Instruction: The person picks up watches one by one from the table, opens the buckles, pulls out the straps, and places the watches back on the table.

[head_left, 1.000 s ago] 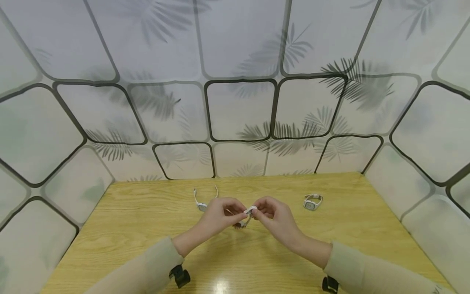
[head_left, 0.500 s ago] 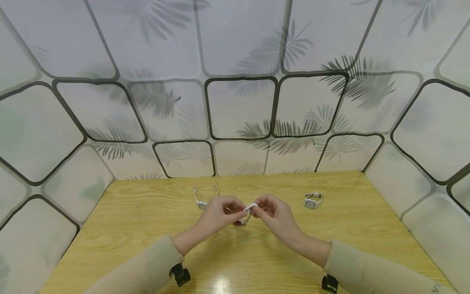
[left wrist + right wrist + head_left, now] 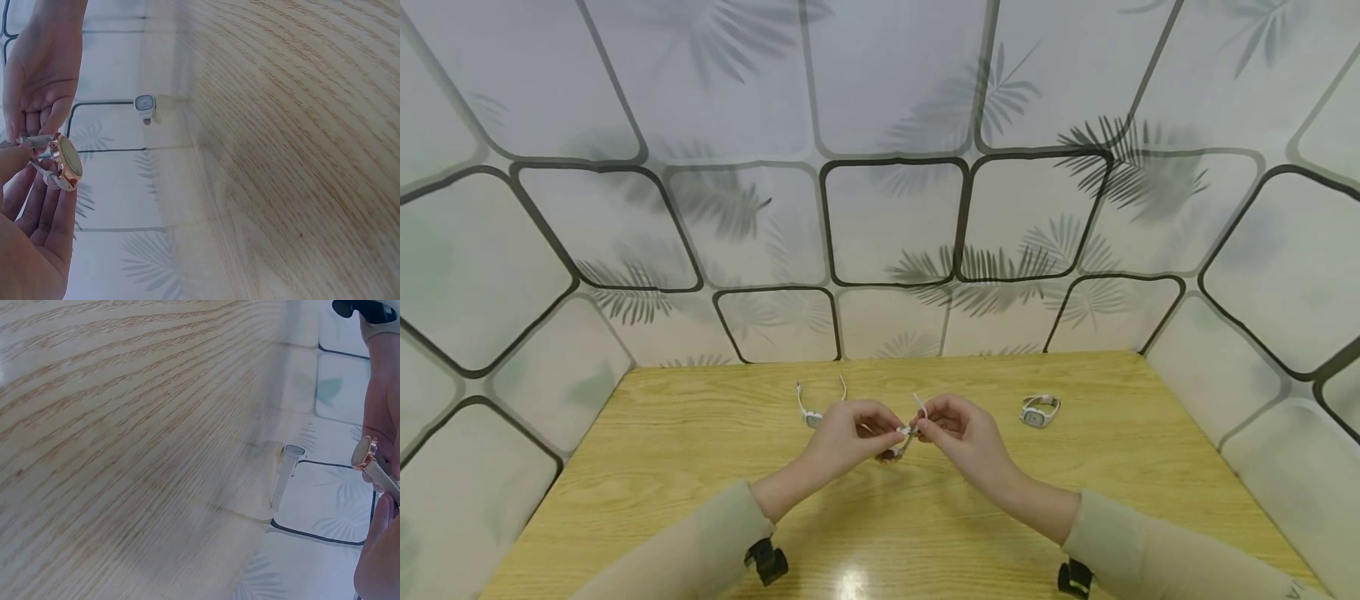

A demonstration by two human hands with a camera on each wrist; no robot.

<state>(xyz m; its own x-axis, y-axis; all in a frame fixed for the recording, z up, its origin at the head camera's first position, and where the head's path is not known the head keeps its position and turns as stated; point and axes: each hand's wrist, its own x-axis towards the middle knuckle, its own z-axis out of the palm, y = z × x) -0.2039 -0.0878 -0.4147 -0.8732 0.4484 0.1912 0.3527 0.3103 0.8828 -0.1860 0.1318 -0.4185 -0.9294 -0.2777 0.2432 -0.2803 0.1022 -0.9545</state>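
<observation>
Over the middle of the table both hands hold one wristwatch with a round rose-gold case [image 3: 69,157] and a white strap [image 3: 920,406]. My left hand [image 3: 848,435] pinches the strap near its buckle side, thumb against fingers. My right hand [image 3: 970,442] pinches the other part of the strap, whose free tip points up above the fingertips. In the head view the case hangs below the left fingertips, partly hidden. The right wrist view shows the watch case [image 3: 362,453] side-on between the hands; the fingers hide where the strap ends meet.
Left of the hands on the wooden table [image 3: 700,450] lies a white square-faced watch [image 3: 812,420] with its strap spread open. To the right sits a similar white watch [image 3: 1034,417] with its strap closed in a loop. A patterned wall [image 3: 891,225] borders the table's back and sides.
The strap end at my right fingers was bent over in an arch between the hands; it now stands up free above the right fingertips. The left hand has hardly moved.
</observation>
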